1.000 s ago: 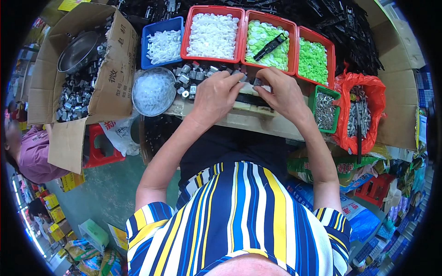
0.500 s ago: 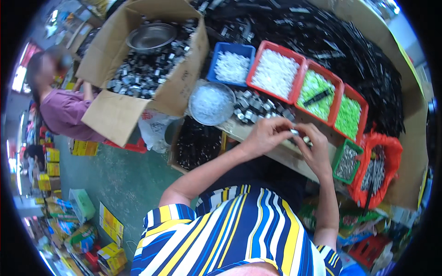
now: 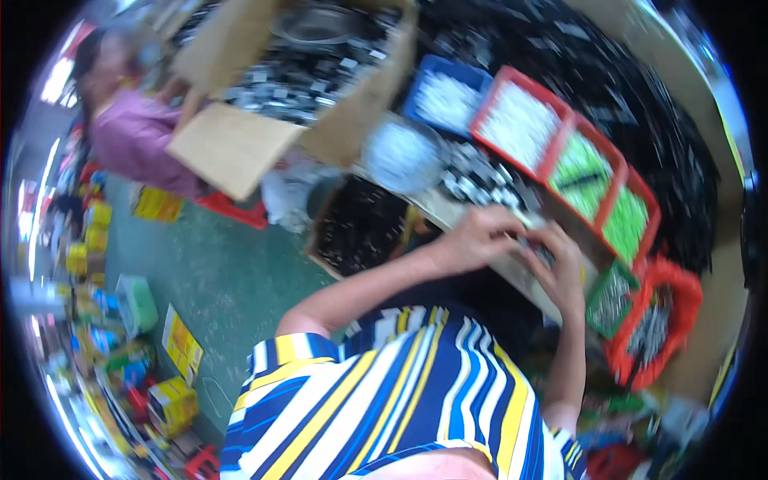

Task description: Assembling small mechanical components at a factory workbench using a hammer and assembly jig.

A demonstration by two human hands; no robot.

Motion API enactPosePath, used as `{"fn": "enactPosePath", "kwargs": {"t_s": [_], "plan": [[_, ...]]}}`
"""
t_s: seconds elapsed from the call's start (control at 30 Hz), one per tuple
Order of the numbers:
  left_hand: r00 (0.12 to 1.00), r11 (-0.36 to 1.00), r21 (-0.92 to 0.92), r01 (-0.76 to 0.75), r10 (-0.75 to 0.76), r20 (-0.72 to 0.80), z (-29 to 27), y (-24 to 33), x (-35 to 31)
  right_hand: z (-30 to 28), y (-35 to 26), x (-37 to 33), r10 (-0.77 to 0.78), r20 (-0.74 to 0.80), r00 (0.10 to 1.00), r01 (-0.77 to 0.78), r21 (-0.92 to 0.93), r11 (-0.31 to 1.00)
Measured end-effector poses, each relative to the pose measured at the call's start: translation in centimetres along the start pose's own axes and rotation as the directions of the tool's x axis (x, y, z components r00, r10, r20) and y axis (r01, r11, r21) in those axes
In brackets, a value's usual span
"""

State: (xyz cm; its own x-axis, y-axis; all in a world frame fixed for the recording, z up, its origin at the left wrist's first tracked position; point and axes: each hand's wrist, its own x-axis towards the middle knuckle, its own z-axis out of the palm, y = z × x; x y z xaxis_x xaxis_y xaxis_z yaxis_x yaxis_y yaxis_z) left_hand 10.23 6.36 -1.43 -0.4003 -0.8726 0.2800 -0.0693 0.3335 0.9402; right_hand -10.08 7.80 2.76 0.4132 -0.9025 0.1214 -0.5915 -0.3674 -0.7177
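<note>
My left hand (image 3: 480, 238) and my right hand (image 3: 558, 262) meet over the narrow work board (image 3: 448, 210), fingertips pinched close together. A small silvery part (image 3: 522, 242) is between them, blurred and mostly covered by the fingers. Something small and grey also shows under the curled fingers of my right hand. Just beyond the hands lies a heap of shiny metal clips (image 3: 480, 178). Past it stand red trays of white pieces (image 3: 518, 124) and bright green pieces (image 3: 624, 220). A dark stick lies across the green pieces (image 3: 582, 172) in the middle red tray.
A blue tray (image 3: 448, 96) and a round bowl (image 3: 402, 156) hold whitish pieces. At right are a green tray (image 3: 612, 300) and a red-lined container (image 3: 660, 320). Cardboard boxes (image 3: 236, 152) stand left, black strips (image 3: 608, 88) lie behind. A person (image 3: 140, 136) works at far left.
The whole view has shifted, so the boxes and trays sit further right and slightly higher or lower. My hands stay pinched together; the silvery part between them is more covered now.
</note>
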Motion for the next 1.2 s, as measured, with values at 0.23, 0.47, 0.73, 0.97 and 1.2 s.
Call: {"fn": "enactPosePath", "kwargs": {"t_s": [0.23, 0.47, 0.73, 0.97, 1.2], "plan": [[0.992, 0.974, 0.225, 0.012, 0.017, -0.126, -1.4, -1.0, -0.6, 1.5, 2.0, 1.7, -0.020, -0.171, 0.985, 0.006, -0.082, 0.997], [0.988, 0.936, 0.340, -0.094, 0.129, -0.081, 0.1, -2.6, -0.8, 3.0, 3.2, 1.0, -0.002, -0.152, 0.988, -0.047, -0.318, 0.947], [0.982, 0.861, 0.479, -0.170, 0.188, 0.010, 0.8, -2.7, -0.3, 3.3, 3.8, 1.2, 0.015, -0.145, 0.989, -0.050, -0.242, 0.969], [0.942, 0.675, 0.662, -0.325, 0.293, 0.164, 1.4, -3.5, 0.1, 3.1, 4.5, 0.7, -0.017, -0.187, 0.982, -0.017, -0.179, 0.984], [0.965, 0.747, 0.611, -0.261, 0.205, 0.163, 1.1, -2.7, 0.4, -1.6, 3.5, -3.0, 0.004, -0.431, 0.903, -0.119, -0.240, 0.963]]}}
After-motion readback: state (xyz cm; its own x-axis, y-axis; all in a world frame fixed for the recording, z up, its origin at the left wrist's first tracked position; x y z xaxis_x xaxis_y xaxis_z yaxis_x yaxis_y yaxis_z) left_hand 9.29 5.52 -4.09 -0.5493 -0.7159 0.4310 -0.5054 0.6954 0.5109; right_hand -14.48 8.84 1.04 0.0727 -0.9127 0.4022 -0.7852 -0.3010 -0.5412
